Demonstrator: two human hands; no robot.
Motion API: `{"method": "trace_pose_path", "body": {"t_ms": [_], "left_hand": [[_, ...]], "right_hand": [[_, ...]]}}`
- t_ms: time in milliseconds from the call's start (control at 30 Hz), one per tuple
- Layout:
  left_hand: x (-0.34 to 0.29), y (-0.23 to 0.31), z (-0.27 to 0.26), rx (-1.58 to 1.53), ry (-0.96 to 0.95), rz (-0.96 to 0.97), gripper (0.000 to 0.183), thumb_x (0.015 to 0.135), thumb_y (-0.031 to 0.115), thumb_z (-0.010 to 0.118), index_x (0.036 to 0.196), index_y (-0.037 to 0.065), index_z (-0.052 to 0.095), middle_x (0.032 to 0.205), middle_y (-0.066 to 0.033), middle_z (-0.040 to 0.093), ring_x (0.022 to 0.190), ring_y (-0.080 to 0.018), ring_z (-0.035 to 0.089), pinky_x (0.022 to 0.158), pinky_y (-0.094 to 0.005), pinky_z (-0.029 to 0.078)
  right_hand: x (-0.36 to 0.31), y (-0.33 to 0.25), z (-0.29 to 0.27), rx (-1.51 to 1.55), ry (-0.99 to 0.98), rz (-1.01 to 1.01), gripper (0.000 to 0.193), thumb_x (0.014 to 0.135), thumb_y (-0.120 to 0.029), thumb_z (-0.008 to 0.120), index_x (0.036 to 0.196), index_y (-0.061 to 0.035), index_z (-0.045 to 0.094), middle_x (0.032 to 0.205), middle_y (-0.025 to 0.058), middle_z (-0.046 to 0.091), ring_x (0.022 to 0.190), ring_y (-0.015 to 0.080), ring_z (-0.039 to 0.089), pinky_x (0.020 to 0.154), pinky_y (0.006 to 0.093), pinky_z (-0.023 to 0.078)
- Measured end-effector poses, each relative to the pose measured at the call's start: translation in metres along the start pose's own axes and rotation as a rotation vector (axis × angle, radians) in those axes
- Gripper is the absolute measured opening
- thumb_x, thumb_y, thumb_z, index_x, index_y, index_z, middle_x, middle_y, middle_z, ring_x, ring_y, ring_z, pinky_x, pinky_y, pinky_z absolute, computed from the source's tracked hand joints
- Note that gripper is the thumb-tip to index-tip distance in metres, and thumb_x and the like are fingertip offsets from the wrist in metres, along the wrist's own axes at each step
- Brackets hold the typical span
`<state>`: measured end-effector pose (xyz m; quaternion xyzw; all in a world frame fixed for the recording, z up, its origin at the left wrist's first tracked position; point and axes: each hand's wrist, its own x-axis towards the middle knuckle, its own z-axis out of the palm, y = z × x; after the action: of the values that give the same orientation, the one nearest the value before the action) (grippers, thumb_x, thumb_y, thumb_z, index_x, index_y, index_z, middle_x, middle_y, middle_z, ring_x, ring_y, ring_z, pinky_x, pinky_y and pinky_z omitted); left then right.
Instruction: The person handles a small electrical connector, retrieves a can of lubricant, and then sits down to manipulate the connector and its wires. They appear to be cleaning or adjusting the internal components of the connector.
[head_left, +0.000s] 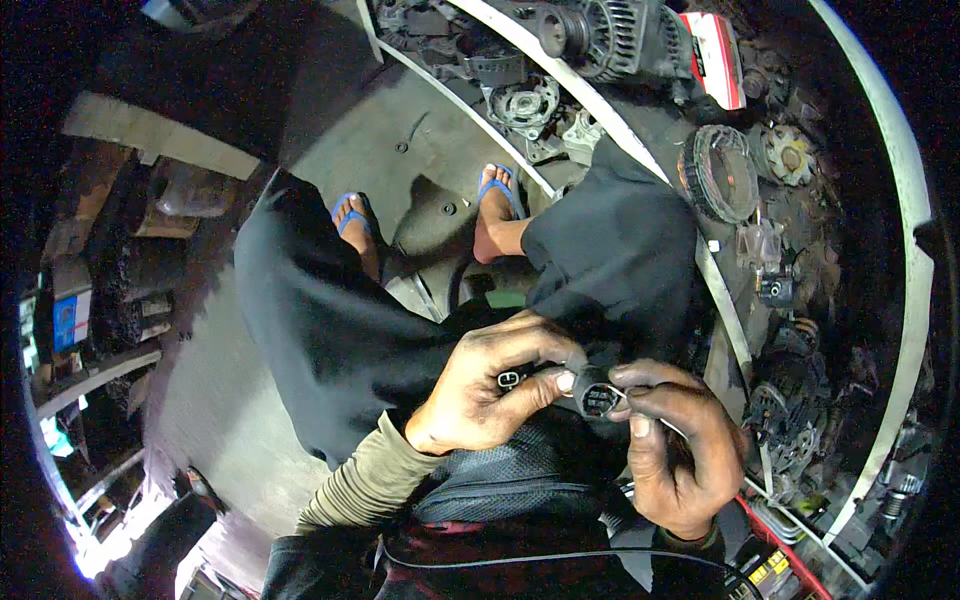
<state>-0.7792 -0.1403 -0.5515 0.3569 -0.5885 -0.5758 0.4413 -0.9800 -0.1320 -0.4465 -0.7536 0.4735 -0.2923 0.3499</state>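
Observation:
Above my lap, my left hand (pixel 495 385) pinches a round black electrical connector (pixel 600 400) between thumb and fingers. Its open face, with several slots inside, is turned toward me. A smaller dark plug with a pale rim (pixel 509 380) pokes out between the same hand's thumb and palm. From the other side, my right hand (pixel 690 440) is closed, thumb against fingers, on a thin light-coloured rod (pixel 622 393) whose tip meets the connector's rim. Whether the rod is a pick or a wire I cannot tell.
To the right, a pale-edged rack holds an alternator (pixel 620 40), a red and white box (pixel 714 60), a wire-wound stator ring (pixel 718 172) and greasy parts. Shelves with a blue box (pixel 71 320) stand left. Another person's foot (pixel 204 490) shows lower left. Small washers (pixel 448 209) lie on the floor.

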Motion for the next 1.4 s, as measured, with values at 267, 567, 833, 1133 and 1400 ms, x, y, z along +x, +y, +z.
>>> {"method": "trace_pose_path", "body": {"t_ms": [267,567,833,1133,1400], "left_hand": [[0.001,-0.003,0.002,0.030,0.040,0.039,0.013,0.084,0.006,0.074,0.097,0.001,0.071,0.095,-0.0118,0.071,0.088,-0.0267,0.065,0.081,-0.0366,0.050],[0.002,-0.010,-0.001,0.046,0.050,0.093,0.013,0.083,0.007,0.075,0.095,0.001,0.072,0.094,-0.0122,0.071,0.087,-0.0271,0.065,0.081,-0.0369,0.049],[0.002,-0.008,-0.002,0.067,0.062,0.122,0.013,0.082,0.005,0.075,0.095,0.002,0.072,0.094,-0.0122,0.071,0.085,-0.0265,0.064,0.078,-0.0356,0.049],[0.000,-0.008,-0.003,0.117,0.091,0.130,0.012,0.082,0.006,0.075,0.094,0.003,0.073,0.094,-0.0117,0.071,0.083,-0.0266,0.064,0.077,-0.0358,0.049],[-0.001,-0.006,0.001,0.183,0.147,0.154,0.008,0.082,0.005,0.075,0.090,0.004,0.073,0.091,-0.0105,0.071,0.081,-0.0261,0.064,0.075,-0.0354,0.049]], "right_hand": [[0.006,-0.009,-0.008,-0.071,-0.085,-0.059,0.027,0.082,0.006,0.069,0.109,0.0015,0.064,0.112,0.0199,0.069,0.089,0.0309,0.072,0.079,0.0358,0.057],[0.012,-0.015,0.003,-0.121,-0.004,-0.018,0.009,0.087,0.000,0.067,0.096,0.0021,0.066,0.097,0.0209,0.072,0.079,0.0282,0.071,0.073,0.0347,0.056],[0.010,-0.014,0.000,-0.161,-0.079,-0.039,0.023,0.084,0.003,0.069,0.106,0.0021,0.065,0.106,0.0198,0.071,0.089,0.0311,0.072,0.077,0.0359,0.057],[0.008,-0.020,0.004,-0.184,-0.063,0.032,0.020,0.085,0.002,0.069,0.104,0.0013,0.066,0.106,0.0194,0.071,0.088,0.0323,0.072,0.077,0.0366,0.057],[0.008,-0.023,0.006,-0.227,-0.079,0.024,0.026,0.082,0.004,0.069,0.108,0.0010,0.064,0.110,0.0198,0.069,0.091,0.0331,0.071,0.080,0.0376,0.056]]}}
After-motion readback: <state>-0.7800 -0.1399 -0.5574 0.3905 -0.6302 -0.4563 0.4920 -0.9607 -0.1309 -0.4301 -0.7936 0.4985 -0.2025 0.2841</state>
